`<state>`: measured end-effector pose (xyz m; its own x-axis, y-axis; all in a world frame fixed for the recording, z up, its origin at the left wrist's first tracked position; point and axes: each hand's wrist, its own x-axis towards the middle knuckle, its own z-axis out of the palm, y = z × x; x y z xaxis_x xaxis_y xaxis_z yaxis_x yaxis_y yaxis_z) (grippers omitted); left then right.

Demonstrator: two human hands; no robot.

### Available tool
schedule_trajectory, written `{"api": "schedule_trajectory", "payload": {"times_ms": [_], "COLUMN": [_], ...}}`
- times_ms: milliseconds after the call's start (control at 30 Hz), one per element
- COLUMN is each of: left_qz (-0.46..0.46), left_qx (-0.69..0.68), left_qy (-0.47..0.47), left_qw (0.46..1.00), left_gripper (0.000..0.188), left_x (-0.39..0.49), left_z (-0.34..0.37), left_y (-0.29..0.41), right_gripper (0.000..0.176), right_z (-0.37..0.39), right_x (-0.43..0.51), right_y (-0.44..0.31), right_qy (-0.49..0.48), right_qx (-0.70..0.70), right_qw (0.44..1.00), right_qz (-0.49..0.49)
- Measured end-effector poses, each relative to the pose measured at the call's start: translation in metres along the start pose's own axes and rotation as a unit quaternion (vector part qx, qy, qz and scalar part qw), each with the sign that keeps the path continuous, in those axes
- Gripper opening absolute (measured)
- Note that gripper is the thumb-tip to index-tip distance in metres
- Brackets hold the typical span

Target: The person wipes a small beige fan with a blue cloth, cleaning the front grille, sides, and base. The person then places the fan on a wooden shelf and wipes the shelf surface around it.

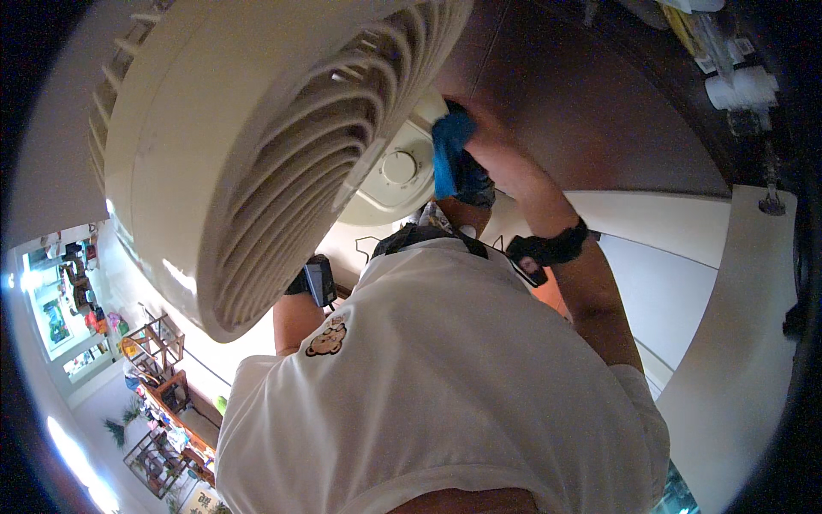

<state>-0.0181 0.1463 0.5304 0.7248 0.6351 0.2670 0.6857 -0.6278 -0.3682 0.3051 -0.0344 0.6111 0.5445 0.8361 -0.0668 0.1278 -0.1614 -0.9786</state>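
Note:
A large cream plastic electric fan (302, 186) with curved grille ribs stands tilted close before me, filling the upper left. Beyond its grille is a control panel with a round knob (399, 168). My right hand (478, 125), slightly blurred, holds a blue cloth (451, 154) at the panel's right edge; a black band circles that wrist. My left forearm, with a dark device (320, 281) strapped on it, runs behind the fan's lower rim, so my left hand is out of view.
A dark brown panel (578, 128) lies beyond my right arm. White plastic items (742, 90) are at the upper right, above a pale curved surface (738, 308). Far left, a room shows wooden chairs (173, 392), plants and a bright window.

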Motion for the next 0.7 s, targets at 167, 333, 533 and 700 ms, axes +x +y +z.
{"api": "schedule_trajectory", "payload": {"times_ms": [167, 333, 533, 700], "left_qz": [-0.007, -0.001, 0.018, 0.021], "left_qx": [-0.002, 0.014, 0.081, 0.055], "left_qy": [-0.007, -0.025, 0.024, 0.012], "left_qw": [1.0, 1.0, 0.996, 0.998], "left_gripper": [0.042, 0.041, 0.041, 0.041], "left_x": [-0.004, 0.0, 0.005, 0.006], "left_z": [0.004, -0.002, -0.014, -0.013], "left_y": [-0.003, -0.006, -0.002, -0.001], "right_gripper": [0.052, 0.047, 0.055, 0.071], "right_z": [-0.04, -0.057, -0.074, -0.074], "right_x": [-0.019, -0.017, -0.035, -0.024], "right_y": [0.015, 0.041, 0.032, -0.034], "right_qy": [-0.038, -0.008, -0.032, -0.134], "right_qx": [0.016, -0.314, -0.179, 0.402], "right_qw": [0.996, 0.949, 0.973, 0.906], "right_qz": [0.074, 0.024, 0.142, -0.004]}}
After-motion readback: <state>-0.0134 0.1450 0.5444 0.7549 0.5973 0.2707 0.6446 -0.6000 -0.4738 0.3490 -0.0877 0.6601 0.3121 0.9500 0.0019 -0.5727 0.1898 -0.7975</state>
